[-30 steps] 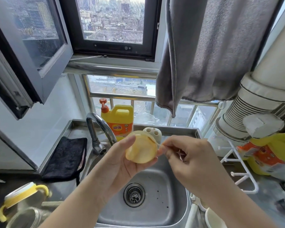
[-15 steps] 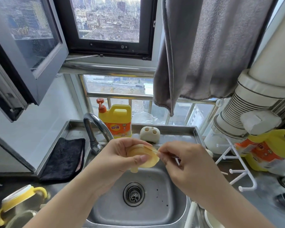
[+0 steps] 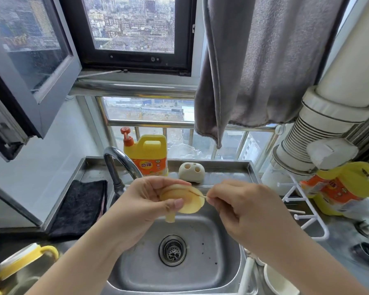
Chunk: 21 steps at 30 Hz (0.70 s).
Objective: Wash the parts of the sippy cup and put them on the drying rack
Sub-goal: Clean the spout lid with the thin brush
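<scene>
Over the steel sink (image 3: 226, 248) my left hand (image 3: 143, 207) grips a pale yellow silicone disc of the sippy cup (image 3: 190, 202), its short spout pointing down. My right hand (image 3: 239, 207) pinches a thin stick-like tool (image 3: 202, 196) whose tip touches the disc's edge. The cup's yellow-handled lid and clear body (image 3: 19, 267) stand on the counter at the lower left. A white drying rack (image 3: 303, 211) stands to the right of the sink.
A curved tap (image 3: 119, 165) rises behind my left hand. Behind the sink stand a yellow detergent bottle (image 3: 149, 156) and a white holder with holes (image 3: 191, 172). A black cloth (image 3: 81, 205) lies left. A grey towel (image 3: 254, 71) hangs above. A yellow refill bag (image 3: 345, 188) sits right.
The disc turned from facing me to nearly flat, spout downward, and both hands dropped lower over the sink. My right hand still works the thin tool at its edge.
</scene>
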Each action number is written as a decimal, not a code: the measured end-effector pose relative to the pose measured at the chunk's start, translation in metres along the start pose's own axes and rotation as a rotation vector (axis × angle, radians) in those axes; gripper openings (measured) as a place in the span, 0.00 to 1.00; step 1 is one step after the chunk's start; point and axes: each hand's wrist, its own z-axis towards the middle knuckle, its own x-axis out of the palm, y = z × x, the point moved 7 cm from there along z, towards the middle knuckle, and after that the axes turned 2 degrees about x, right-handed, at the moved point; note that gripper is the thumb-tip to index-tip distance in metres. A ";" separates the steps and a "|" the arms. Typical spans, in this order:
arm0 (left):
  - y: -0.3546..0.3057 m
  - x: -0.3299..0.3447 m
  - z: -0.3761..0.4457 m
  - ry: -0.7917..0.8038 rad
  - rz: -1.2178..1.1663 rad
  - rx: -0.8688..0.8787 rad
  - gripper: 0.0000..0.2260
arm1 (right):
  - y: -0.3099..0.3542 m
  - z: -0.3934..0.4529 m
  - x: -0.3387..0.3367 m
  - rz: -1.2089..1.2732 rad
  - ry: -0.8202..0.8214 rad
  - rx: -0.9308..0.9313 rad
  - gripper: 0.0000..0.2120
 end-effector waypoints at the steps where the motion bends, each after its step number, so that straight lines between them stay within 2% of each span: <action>1: 0.001 -0.002 -0.001 -0.006 -0.045 -0.006 0.26 | -0.003 -0.002 0.001 0.035 0.007 0.009 0.08; 6: 0.006 0.003 0.000 -0.016 -0.136 -0.019 0.28 | 0.000 0.005 0.004 0.090 -0.007 0.025 0.04; 13: 0.003 -0.009 0.004 -0.099 -0.368 -0.002 0.30 | -0.008 0.002 0.007 0.200 0.014 0.069 0.04; 19: 0.008 0.008 0.006 0.054 -0.506 -0.064 0.27 | -0.006 0.013 0.005 0.399 0.004 0.125 0.05; 21: 0.012 0.009 0.006 0.031 -0.494 -0.117 0.27 | -0.006 0.013 0.007 0.377 0.030 0.130 0.05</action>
